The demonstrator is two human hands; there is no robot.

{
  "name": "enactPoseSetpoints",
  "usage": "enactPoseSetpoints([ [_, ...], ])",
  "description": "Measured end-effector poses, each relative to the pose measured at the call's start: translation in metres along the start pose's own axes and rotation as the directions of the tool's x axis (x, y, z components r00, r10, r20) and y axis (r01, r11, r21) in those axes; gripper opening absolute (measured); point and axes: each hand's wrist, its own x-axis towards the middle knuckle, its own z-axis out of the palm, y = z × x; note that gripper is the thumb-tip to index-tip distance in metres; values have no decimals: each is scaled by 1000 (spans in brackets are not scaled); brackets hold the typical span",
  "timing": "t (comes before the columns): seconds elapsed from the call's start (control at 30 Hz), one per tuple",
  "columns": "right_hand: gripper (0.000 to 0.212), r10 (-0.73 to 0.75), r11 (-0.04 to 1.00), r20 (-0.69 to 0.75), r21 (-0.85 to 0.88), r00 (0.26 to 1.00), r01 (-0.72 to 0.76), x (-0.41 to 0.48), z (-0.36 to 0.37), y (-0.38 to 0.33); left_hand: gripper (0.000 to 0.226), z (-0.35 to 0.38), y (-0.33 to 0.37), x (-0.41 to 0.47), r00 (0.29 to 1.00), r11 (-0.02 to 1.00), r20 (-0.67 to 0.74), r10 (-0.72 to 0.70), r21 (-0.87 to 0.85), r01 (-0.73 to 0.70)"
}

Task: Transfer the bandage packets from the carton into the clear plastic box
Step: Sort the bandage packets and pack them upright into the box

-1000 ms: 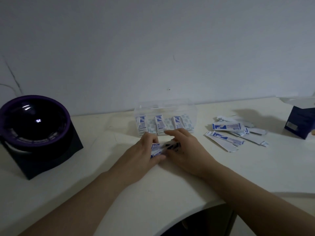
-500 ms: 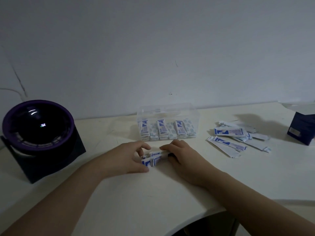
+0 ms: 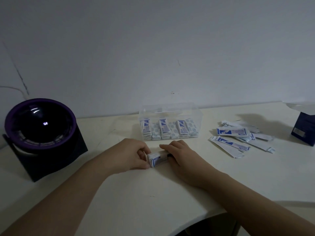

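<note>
A small stack of white-and-blue bandage packets point(image 3: 157, 159) stands on edge on the table, just in front of the clear plastic box point(image 3: 170, 110). My left hand point(image 3: 132, 155) pinches the stack's left end and my right hand point(image 3: 181, 153) grips its right end. Inside the box stand several upright bundles of packets. More loose bandage packets point(image 3: 238, 137) lie scattered to the right of the box. The dark blue carton point(image 3: 304, 131) sits at the far right edge with its flap up.
A round black-and-purple device point(image 3: 40, 128) on a dark base stands at the left of the cream table point(image 3: 153, 201). A white wall rises right behind the box. The table's curved front edge runs below my right forearm.
The flat pile under my hands has been squared into a tight stack standing on edge. Both hands have drawn in against its two ends.
</note>
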Motion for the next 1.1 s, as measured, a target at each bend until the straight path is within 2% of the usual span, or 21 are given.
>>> enactPoseSetpoints([
  [0.2, 40, -4, 1000, -4, 1, 1000, 4, 0, 0, -1, 14, 7, 9, 1, 1000, 999, -22, 10, -50, -11],
  [0.33, 37, 9, 1000, 5, 4, 1000, -9, 1, -2, 0, 20, 6, 10, -2, 1000, 998, 6, 28, 61, -29],
  [0.4, 36, 9, 1000, 10, 16, 1000, -9, 0, -2, 0, 14, 11, 12, -2, 998, 989, -16, 53, 141, -51],
  [0.43, 35, 11, 1000, 13, 18, 1000, -11, 0, -2, 0, 8, 14, 14, -1, 996, 977, -34, 78, 200, -70],
  [0.5, 34, 24, 999, 7, 35, 1000, -24, -1, -2, -1, 20, 20, 14, 0, 989, 954, -86, 124, 285, -94],
  [0.63, 20, 32, 991, -40, 130, 999, -26, 5, -24, -12, 9, 8, 20, -1, 930, 941, -280, 239, 303, -151],
  [0.7, 21, 55, 983, -101, 179, 993, -36, 15, -47, -19, 5, -4, 31, 2, 853, 954, -436, 288, 208, -216],
  [0.77, 20, 112, 962, -201, 266, 973, -56, 27, -72, -24, 11, -17, 46, 9, 783, 947, -585, 211, -76, -312],
  [0.83, 20, 208, 895, -270, 440, 940, -72, 40, -89, -26, 18, -27, 65, 19, 792, 863, -604, 90, -349, -365],
  [0.9, 21, 282, 811, -301, 583, 911, -58, 55, -99, -24, 17, -34, 83, 33, 834, 772, -552, 24, -519, -366],
  [1.03, 28, 378, 688, -329, 726, 866, -25, 76, -107, -17, 11, -39, 103, 64, 878, 632, -474, -62, -700, -334],
  [1.1, 31, 422, 649, -314, 759, 850, -42, 83, -106, -9, 14, -40, 106, 78, 895, 599, -436, -94, -743, -299],
])
